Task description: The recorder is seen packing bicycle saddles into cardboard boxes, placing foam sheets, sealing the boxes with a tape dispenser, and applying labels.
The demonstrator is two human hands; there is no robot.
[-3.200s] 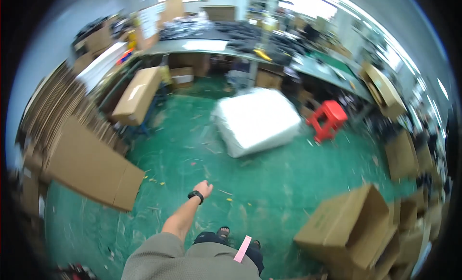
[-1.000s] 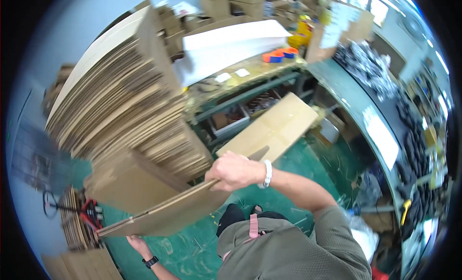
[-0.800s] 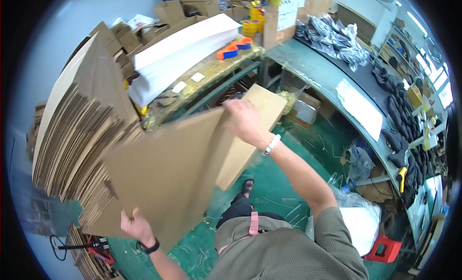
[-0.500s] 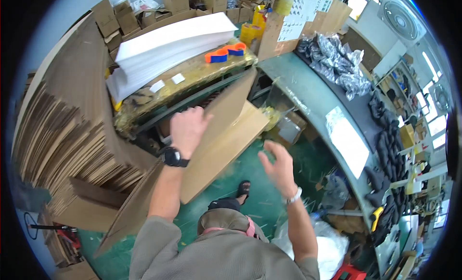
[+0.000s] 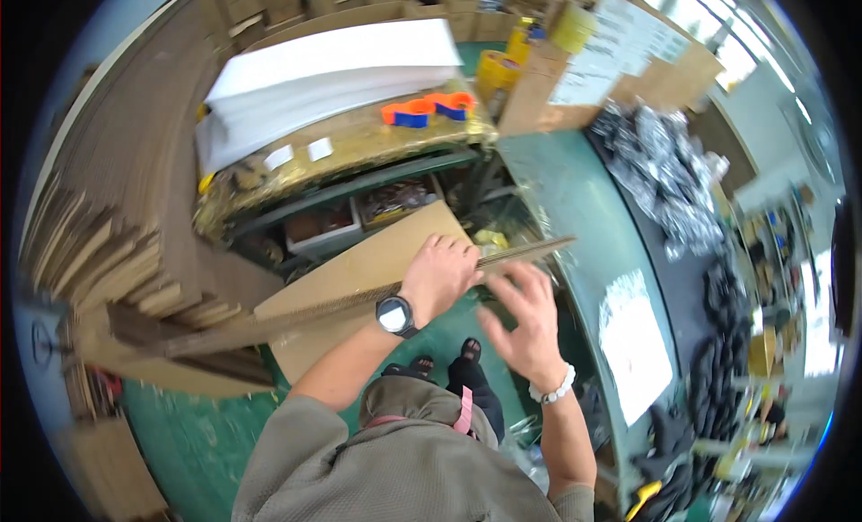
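Observation:
My left hand (image 5: pixel 440 275), with a dark watch at the wrist, has its fingers bent over the upper edge of a brown cardboard sheet (image 5: pixel 359 305). That sheet stands nearly edge-on, running from the stack at the left to the bench at the right. Behind it leans a broader tan cardboard panel (image 5: pixel 377 250). My right hand (image 5: pixel 525 324), wearing a white bead bracelet, is close to the sheet's right part, its fingers apart. Whether its fingertips touch the edge cannot be made out.
Tall stacks of flat cardboard (image 5: pixel 117 244) stand at the left. On a tape-wrapped table (image 5: pixel 359 145) lie white foam sheets (image 5: pixel 332 69) and orange-blue tape dispensers (image 5: pixel 429 109). A green-topped bench (image 5: pixel 561 181) runs along the right, with crumpled silver plastic (image 5: pixel 660 176) and white paper (image 5: pixel 633 342).
My left hand has moved right and the cardboard has swung from steeply slanted to nearly level across the view. My right hand has come up beside its edge. The whole view has shifted.

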